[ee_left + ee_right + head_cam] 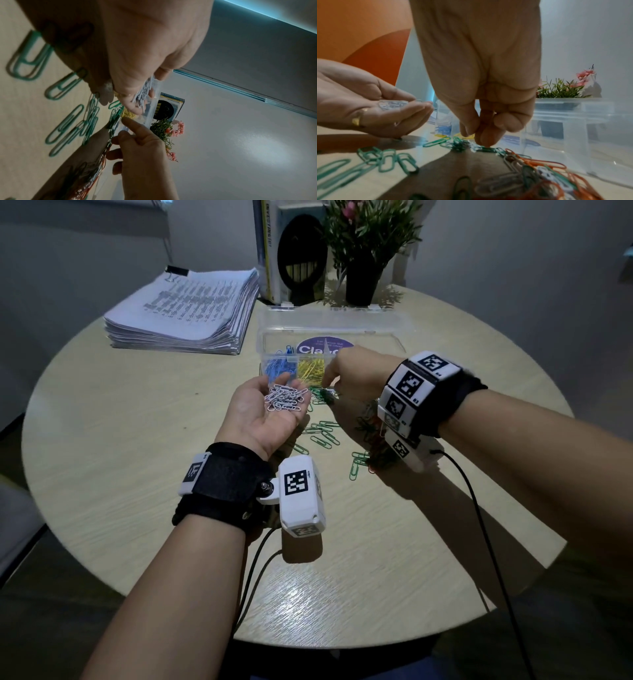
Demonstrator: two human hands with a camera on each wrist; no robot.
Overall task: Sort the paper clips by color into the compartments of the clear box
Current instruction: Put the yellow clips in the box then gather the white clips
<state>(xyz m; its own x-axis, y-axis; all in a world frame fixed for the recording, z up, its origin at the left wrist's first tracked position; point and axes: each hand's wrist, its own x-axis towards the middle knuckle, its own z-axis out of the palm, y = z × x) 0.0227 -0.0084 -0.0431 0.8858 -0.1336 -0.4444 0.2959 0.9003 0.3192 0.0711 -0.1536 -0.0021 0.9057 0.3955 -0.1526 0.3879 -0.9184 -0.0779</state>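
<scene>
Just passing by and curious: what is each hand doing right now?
Left hand: open, palm up, cupping white wire paper clips.
Right hand: fingers curled down at the tabletop clips; a grip cannot be told.

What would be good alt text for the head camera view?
A left hand cups white paper clips while the right hand reaches to green clips on a round table, before a clear box holding blue and yellow clips.

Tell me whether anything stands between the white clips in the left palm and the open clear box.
Nothing visible blocks it. The left hand cups the white clips just short of the clear box, whose lid is open. The right hand is picking at the green clips beside that path, close by the box's near wall.
</scene>
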